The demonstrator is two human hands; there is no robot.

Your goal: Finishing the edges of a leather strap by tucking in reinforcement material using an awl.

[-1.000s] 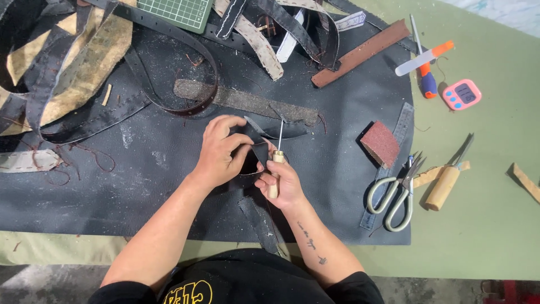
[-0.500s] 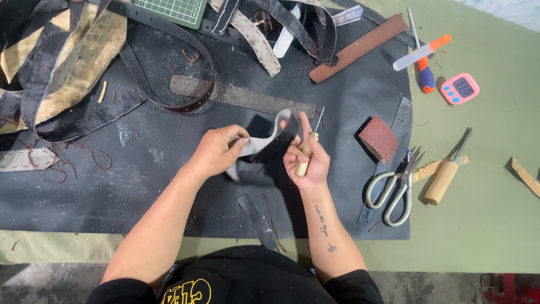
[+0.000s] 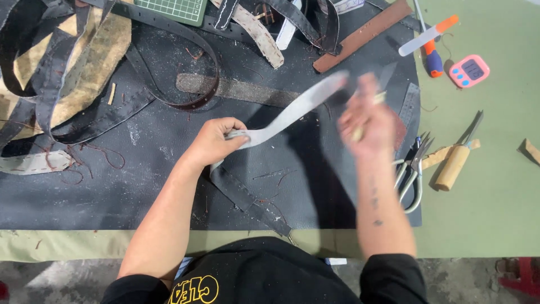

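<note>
Left hand (image 3: 216, 141) pinches the near end of a grey leather strap (image 3: 292, 112), lifted off the dark mat (image 3: 140, 186); strap's long axis climbs up-right toward the right hand (image 3: 365, 121), motion-blurred, seemingly closed on a pale-handled tool, strap contact unclear.

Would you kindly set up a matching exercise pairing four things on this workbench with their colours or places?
Things:
1. timer
2. scissors
3. cutting mat
4. strap held by the left hand

Descriptions:
A. green with a grid, at the top edge
B. pale grey, lifted above the dark mat
C. pink, on the green table at far right
D. lying at the dark mat's right edge, beside a wooden-handled tool

Pairs: 1-C, 2-D, 3-A, 4-B
</note>
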